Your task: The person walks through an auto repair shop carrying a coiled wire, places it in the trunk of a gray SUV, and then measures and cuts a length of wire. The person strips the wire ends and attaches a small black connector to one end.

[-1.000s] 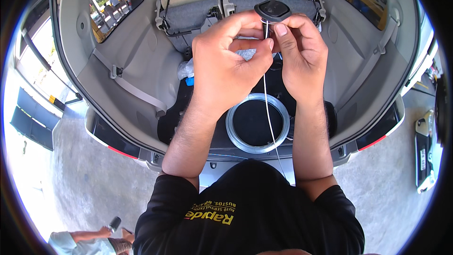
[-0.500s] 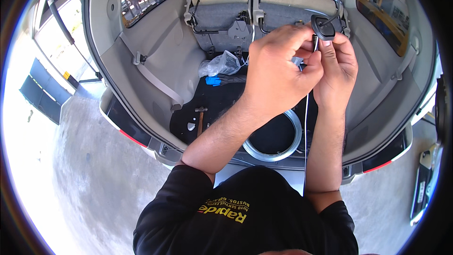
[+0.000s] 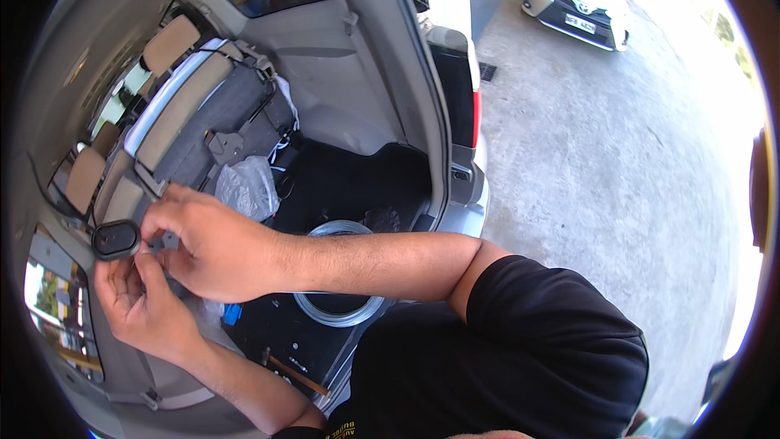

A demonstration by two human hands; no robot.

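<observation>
A black oval rubber grommet [image 3: 116, 240] is up at the left, above the load floor of a vehicle. A dark cable [image 3: 41, 183] runs from beside it toward the upper left. My left hand [image 3: 150, 309] is closed, its fingers under and against the grommet's lower edge. My right hand [image 3: 215, 244] reaches across from the right, fingertips bent together at the grommet's right edge and close to the left thumb. What lies between the right fingertips is hidden.
A silvery wire coil [image 3: 378, 309] lies on the black load floor [image 3: 349, 183]. Near it are a clear plastic bag [image 3: 246, 187], a blue item [image 3: 233, 314] and a wooden-handled hammer [image 3: 301, 375]. Seat backs [image 3: 183, 114] stand beyond. A white car [image 3: 577, 0] is parked outside, at the upper right.
The view has turned, so the cargo area is now at the left and the parked car shows. The grommet stays between both hands. The white cable seen hanging below them earlier is now hidden.
</observation>
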